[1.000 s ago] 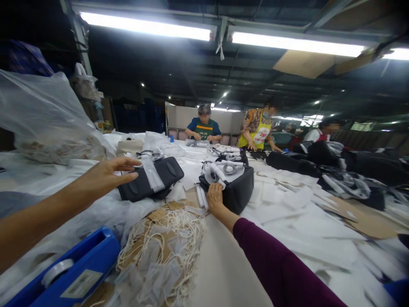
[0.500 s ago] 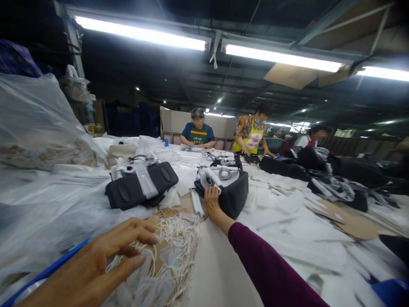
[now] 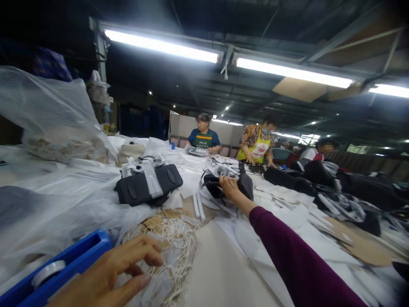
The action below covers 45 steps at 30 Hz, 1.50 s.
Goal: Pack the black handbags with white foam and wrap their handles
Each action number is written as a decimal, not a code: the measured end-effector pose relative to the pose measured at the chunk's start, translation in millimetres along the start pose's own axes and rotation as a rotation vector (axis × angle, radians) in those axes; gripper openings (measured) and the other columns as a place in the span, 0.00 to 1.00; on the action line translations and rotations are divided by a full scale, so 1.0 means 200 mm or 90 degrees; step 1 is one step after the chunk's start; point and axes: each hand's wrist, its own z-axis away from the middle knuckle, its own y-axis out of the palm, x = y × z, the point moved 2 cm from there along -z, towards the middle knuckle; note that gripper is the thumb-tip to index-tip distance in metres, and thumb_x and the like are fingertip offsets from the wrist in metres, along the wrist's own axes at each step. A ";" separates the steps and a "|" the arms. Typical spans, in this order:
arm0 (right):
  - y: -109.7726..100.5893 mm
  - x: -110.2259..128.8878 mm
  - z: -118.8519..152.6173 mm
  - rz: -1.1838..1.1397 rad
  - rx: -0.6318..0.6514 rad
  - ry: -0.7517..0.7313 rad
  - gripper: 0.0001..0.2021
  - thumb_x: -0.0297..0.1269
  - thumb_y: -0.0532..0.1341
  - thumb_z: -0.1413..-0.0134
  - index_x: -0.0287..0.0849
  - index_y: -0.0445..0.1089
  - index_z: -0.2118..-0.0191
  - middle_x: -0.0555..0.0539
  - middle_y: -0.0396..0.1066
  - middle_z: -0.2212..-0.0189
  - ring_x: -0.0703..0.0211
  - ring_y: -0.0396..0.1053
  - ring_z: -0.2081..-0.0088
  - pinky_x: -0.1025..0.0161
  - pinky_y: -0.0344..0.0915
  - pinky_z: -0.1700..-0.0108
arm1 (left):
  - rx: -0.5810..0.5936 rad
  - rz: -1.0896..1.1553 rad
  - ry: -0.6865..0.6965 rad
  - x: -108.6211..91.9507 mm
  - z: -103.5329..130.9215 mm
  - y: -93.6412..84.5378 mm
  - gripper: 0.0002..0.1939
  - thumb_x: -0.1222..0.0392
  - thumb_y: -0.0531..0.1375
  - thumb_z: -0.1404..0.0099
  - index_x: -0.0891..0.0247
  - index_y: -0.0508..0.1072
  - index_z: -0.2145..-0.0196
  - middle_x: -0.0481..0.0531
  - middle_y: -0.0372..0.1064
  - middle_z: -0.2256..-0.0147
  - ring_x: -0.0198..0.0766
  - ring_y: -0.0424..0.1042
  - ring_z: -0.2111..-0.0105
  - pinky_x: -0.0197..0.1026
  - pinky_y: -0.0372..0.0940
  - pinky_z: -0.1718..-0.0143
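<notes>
My right hand reaches forward, its fingers closed on the upper edge of a black bag. White wrapping and clear-covered straps lie on top of that bag. My left hand hovers with fingers apart and nothing in them, over a heap of white strings with brown tags. Left of it sits a blue tape dispenser with a roll in it. A second black bag, banded with a pale strip, rests farther off to the left.
Clear plastic sheeting covers the left side. White foam sheets, brown cardboard and several black bags fill the right. Across the table are a person in a green apron and another in a yellow apron.
My right hand has moved from the bag's near left side to its top edge, and the bag has tilted. My view has swung left, showing more of the blue tape dispenser.
</notes>
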 end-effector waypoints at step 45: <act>-0.52 -0.04 2.31 -1.280 0.208 0.590 0.19 0.31 0.70 0.67 0.36 0.71 0.62 0.46 0.76 0.73 0.54 0.73 0.72 0.60 0.69 0.67 | -0.001 0.108 -0.155 -0.47 0.15 0.78 0.46 0.47 0.66 0.52 0.69 0.57 0.40 0.66 0.62 0.49 0.56 0.68 0.52 0.54 0.64 0.50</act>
